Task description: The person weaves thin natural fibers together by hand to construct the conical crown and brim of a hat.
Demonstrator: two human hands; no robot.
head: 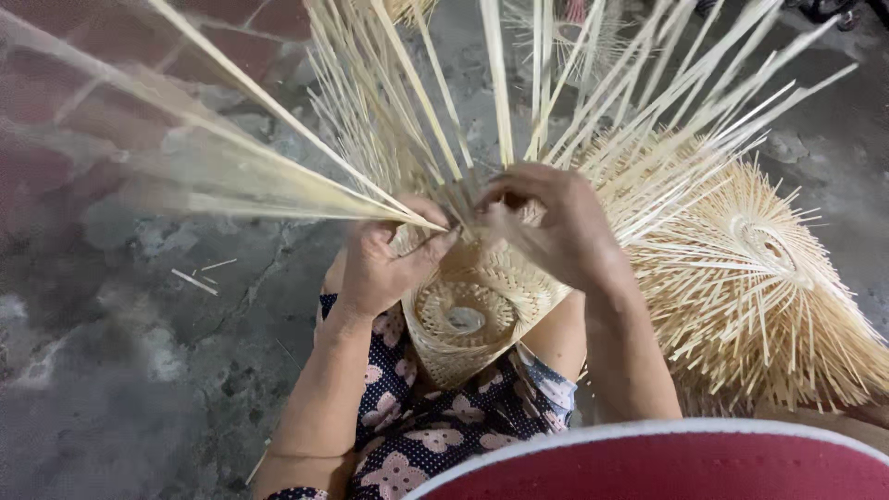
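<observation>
Red curved edge with a pale rim (667, 458) sits closest to the lens, bottom right; can't tell what it is. Just beyond it, dark dotted fabric with pink flowers (417, 426) over my lap.

Half-woven bamboo basket (468, 310) rests on my lap between my forearms, its round woven base facing the camera. Weave is closed around the base and partway up the wall; above that, loose unwoven strips (556, 102) fan out upward and to both sides.

Left hand (394, 264): fingers curled, thumb and forefinger pinched shut on a bundle of long thin bamboo strips (278, 190) at the basket's upper edge. The bundle runs off toward the upper left and is blurred. Heel of the hand touches the basket wall.

Right hand (551, 218): fingers bent down onto the weave at the rim, fingertips buried among the strips. Closed on the strips there, but which one exactly I can't tell. Knuckles face the camera.

Both hands are close together, almost touching at the fingertips, right at the weave line.

Second unfinished basket (759, 278) lies on its side to my right, just beside my right forearm, splayed strips pointing outward. Grey concrete floor (139, 370) underneath, with a few short strip offcuts (199, 278) on it to the left. Reddish brick surface (83, 93) at upper left.
</observation>
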